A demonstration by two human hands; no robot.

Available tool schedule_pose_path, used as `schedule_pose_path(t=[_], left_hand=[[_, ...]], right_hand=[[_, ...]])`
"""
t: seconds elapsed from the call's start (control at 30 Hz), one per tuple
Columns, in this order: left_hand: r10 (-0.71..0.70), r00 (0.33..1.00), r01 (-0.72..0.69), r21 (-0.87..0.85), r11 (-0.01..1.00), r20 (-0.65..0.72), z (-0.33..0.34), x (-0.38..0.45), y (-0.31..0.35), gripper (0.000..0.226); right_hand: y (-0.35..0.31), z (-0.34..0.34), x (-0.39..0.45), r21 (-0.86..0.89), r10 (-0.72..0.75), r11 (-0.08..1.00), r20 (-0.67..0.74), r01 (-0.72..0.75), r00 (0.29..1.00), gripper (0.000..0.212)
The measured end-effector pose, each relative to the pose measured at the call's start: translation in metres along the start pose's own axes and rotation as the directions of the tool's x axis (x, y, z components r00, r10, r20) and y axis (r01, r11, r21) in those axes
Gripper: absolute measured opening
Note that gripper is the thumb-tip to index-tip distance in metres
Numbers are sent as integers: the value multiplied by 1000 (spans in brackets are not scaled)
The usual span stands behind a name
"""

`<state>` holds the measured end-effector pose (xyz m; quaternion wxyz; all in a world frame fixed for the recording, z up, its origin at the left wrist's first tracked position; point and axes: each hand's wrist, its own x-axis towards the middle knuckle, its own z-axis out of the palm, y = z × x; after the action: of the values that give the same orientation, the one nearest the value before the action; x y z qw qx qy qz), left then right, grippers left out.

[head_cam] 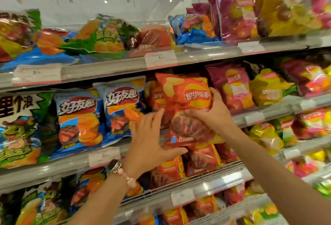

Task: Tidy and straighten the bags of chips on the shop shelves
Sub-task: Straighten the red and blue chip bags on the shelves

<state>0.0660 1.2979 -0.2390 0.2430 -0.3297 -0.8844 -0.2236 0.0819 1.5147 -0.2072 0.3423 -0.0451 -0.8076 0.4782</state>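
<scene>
Top shelf (107, 67) on my left is a mess: green bag (102, 36) and its neighbours lying flat, not stood up. Below, the blue bags (78, 117) stand fairly straight, so that stretch looks done. Now the middle: my left hand (150, 138), fingers spread wide, props the red bag (188, 108) from below and beside. My right hand (213, 112) grips that bag's right edge, fingers curled round it, in front of the middle shelf's red row. Further right, purple bags (231, 88) and yellow ones lean crookedly. Plenty left, I reckon.

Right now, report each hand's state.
Left hand: open, fingers spread against the red Lay's bag.
Right hand: gripping that bag's right side.
</scene>
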Motion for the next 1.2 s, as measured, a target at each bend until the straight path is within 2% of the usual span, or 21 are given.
schedule_pose_path(t=[0.13, 0.27, 0.37, 0.47, 0.67, 0.77, 0.87, 1.1, 1.2], left_hand=[[-11, 999, -8, 392, 920, 46, 21, 35, -9, 130], [-130, 991, 87, 566, 820, 35, 47, 50, -14, 131], [-197, 980, 151, 608, 779, 9, 56, 54, -14, 127], [-222, 975, 171, 611, 773, 9, 58, 55, -15, 126], [-249, 969, 188, 666, 722, -4, 63, 58, -14, 130], [-247, 969, 185, 670, 719, -3, 63, 58, -15, 130], [-240, 971, 184, 667, 722, -8, 63, 56, -15, 129], [-255, 967, 183, 682, 708, 6, 59, 57, -6, 126], [-251, 968, 183, 686, 705, -1, 59, 56, -5, 125]], right_hand=[[25, -32, 41, -120, 26, 992, -30, -29, 999, 109], [35, -36, 73, -152, -57, 987, -47, 49, 997, 100], [41, -31, 91, -269, -141, 956, -64, 119, 988, 98], [52, -24, 103, -328, -155, 937, -73, 123, 985, 99], [73, -10, 97, -197, -208, 961, -43, 196, 977, 108], [77, -6, 90, -219, -270, 943, -60, 251, 961, 94], [77, -4, 86, -302, -266, 921, -30, 245, 964, 78], [69, -6, 85, -419, -179, 892, 19, 170, 984, 80], [64, -7, 78, -450, -243, 869, -24, 207, 970, 80]])
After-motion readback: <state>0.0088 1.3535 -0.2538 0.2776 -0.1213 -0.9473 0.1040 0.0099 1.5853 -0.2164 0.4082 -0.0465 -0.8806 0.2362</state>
